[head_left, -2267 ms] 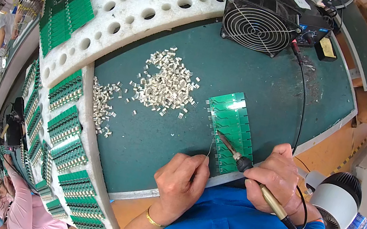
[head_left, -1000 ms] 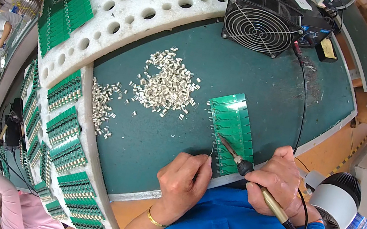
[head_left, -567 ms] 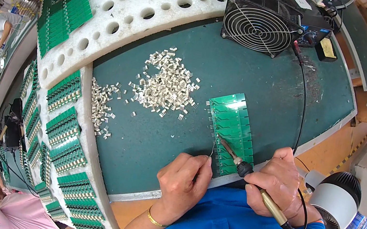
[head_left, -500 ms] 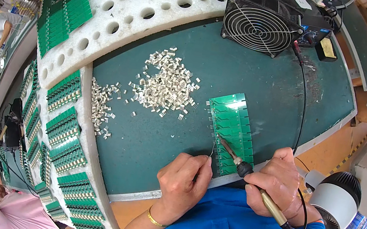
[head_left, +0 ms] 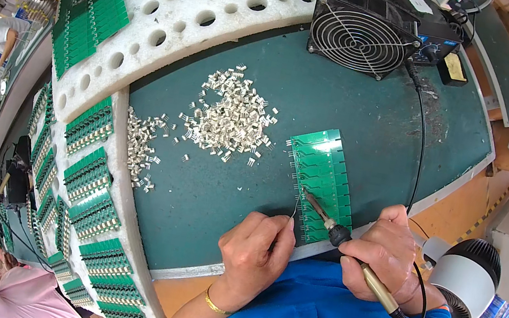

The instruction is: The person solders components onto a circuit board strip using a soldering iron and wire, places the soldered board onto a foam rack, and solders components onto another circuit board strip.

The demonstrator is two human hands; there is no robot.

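Left hand pinching silvery wire, right hand gripping gold-handled iron, both are still soldering green rectangular board ahead.

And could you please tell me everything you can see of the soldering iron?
The soldering iron has a golden handle, black collar and slim, metallic shaft. Held in the right hand, it slants forward and leftward, its tip over the green board near the pin-lined edge; contact is unclear. A black cable loops from its rear.
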